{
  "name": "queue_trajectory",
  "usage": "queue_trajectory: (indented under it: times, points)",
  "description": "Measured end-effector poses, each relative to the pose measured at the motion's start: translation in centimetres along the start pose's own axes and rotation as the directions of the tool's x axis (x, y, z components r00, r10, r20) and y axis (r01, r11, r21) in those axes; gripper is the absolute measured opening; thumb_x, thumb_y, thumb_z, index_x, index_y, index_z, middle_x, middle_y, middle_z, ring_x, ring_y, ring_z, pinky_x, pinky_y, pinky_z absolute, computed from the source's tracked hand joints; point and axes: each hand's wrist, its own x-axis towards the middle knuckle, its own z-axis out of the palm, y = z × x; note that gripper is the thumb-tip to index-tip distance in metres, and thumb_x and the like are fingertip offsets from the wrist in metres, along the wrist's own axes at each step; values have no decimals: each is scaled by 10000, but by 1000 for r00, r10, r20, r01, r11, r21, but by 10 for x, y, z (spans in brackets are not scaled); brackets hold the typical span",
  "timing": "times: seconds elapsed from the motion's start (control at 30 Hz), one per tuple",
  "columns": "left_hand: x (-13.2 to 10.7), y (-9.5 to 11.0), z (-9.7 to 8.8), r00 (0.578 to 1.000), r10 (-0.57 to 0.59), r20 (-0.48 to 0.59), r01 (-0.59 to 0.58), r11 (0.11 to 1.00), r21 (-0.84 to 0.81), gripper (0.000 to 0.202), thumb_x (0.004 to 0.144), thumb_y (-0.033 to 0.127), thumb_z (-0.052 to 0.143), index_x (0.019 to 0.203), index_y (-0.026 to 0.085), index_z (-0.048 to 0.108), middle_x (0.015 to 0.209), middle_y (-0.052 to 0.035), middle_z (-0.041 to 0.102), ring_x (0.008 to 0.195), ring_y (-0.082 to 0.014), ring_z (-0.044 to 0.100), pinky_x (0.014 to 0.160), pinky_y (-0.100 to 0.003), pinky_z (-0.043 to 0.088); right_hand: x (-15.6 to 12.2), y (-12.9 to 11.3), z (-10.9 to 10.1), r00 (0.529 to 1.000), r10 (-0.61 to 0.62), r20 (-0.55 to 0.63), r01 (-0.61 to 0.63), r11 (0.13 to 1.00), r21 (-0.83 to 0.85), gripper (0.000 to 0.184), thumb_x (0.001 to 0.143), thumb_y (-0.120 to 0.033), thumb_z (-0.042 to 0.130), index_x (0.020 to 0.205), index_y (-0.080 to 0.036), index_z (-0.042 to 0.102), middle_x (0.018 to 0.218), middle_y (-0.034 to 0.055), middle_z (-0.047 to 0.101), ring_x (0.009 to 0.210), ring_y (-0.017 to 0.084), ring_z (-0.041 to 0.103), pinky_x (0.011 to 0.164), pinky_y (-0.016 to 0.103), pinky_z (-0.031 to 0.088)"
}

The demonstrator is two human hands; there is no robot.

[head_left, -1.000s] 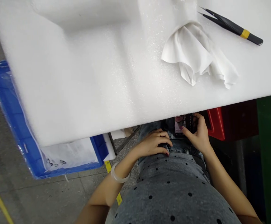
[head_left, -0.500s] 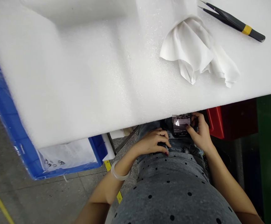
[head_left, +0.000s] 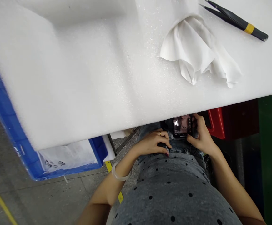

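Right hand: the right hand is curled around a small dark phone with a lit screen, held at its right edge — the fingers are closed on it, the thumb laid at the near edge.
Phone: it is kept in the lap, just under the near edge of the counter, its far end partly hidden by that edge.
Left hand: the left hand is laid loosely bent on the denim at the lap, just left of the phone; nothing is seen to be held in it. A ring is worn on one finger, and a pale bangle on the wrist.
Counter: a white foam-covered counter fills the far part of the view.
On the counter: a crumpled white cloth lies at the right; black tweezers with a yellow band lie beyond it, apart from it.
Under the counter: a blue plastic bin at the left — a red bin just right of the right hand.
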Motion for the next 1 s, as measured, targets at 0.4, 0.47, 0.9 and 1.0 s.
queue_trajectory:
  times: [0.4, 0.47, 0.9, 1.0]
  points:
    - [1, 0, -2, 1000, -2, 8, 2, 1000, -23, 257, 842, 426, 733, 975, 208, 758, 1011, -54, 629, 934, -195, 569, 824, -325, 435, 1, 2, 6, 998, -38, -58, 33, 996, -81, 752, 840, -342, 619, 1475, -238, 229, 1242, 140, 435, 1164, 323, 495, 952, 515, 487]
    - [1, 0, -2, 1000, -9, 9, 9, 1000, -28, 254, 840, 431, 734, 973, 217, 758, 1011, -50, 632, 937, -192, 569, 830, -323, 436, 2, 3, 5, 997, -45, -62, 40, 996, -79, 738, 836, -336, 619, 1465, -235, 245, 1229, 136, 442, 1140, 314, 501, 940, 509, 493]
    - [1, 0, -3, 1000, -26, 13, 26, 998, -48, 292, 848, 495, 703, 967, 234, 760, 1003, -46, 632, 933, -190, 569, 826, -321, 443, 2, 4, 1, 998, -33, -48, 32, 999, -33, 710, 803, -272, 605, 1436, -231, 287, 1130, 105, 455, 1006, 274, 523, 862, 481, 510]
    - [1, 0, -3, 999, -28, 16, 29, 998, -53, 298, 851, 500, 696, 973, 236, 759, 1009, -48, 631, 933, -192, 565, 822, -324, 444, 2, 3, -1, 998, -33, -48, 32, 999, -18, 701, 800, -259, 597, 1435, -236, 300, 1102, 95, 458, 983, 267, 518, 847, 469, 506]
